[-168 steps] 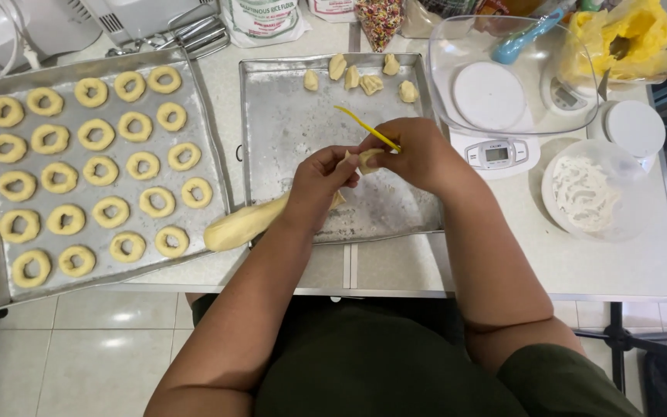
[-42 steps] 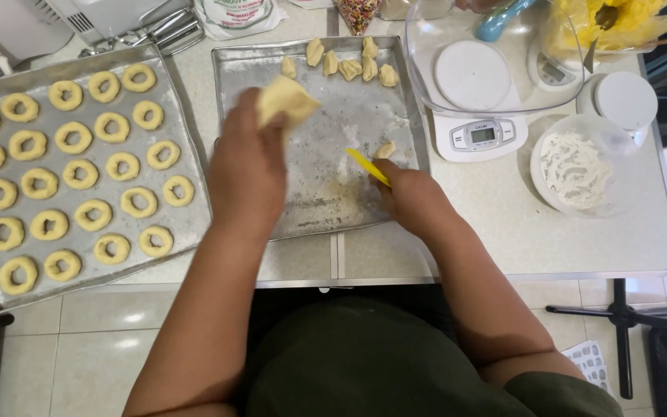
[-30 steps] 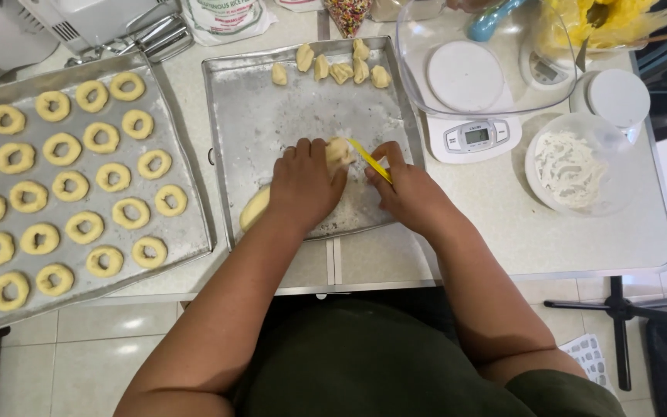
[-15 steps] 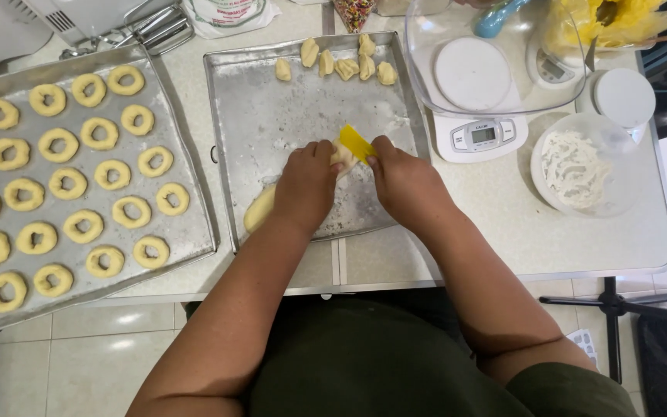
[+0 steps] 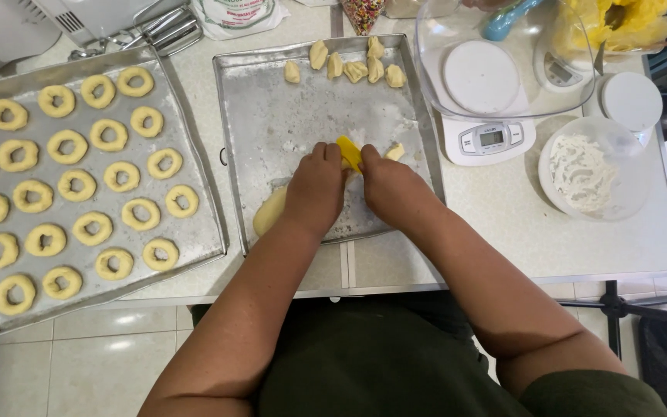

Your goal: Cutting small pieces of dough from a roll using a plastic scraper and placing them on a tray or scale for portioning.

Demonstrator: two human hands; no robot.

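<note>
White table (image 5: 503, 232) carries a floured tray (image 5: 310, 116); left hand (image 5: 316, 185) closed over the dough log (image 5: 270, 211), pinning it. Right hand (image 5: 391, 185) pinches a yellow scraper (image 5: 349, 152) upright at the log's 1 o'clock end; cut pieces (image 5: 353, 66) parked at 12.

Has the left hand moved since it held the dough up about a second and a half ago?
Yes. The left hand has come down from the middle tray's far-left area onto the dough roll near its front edge.

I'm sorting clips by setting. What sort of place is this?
Most likely a home kitchen set up for baking: a tray of ring-shaped dough pieces, a kitchen scale, a bowl of flour, and hands cutting a dough roll.
</note>
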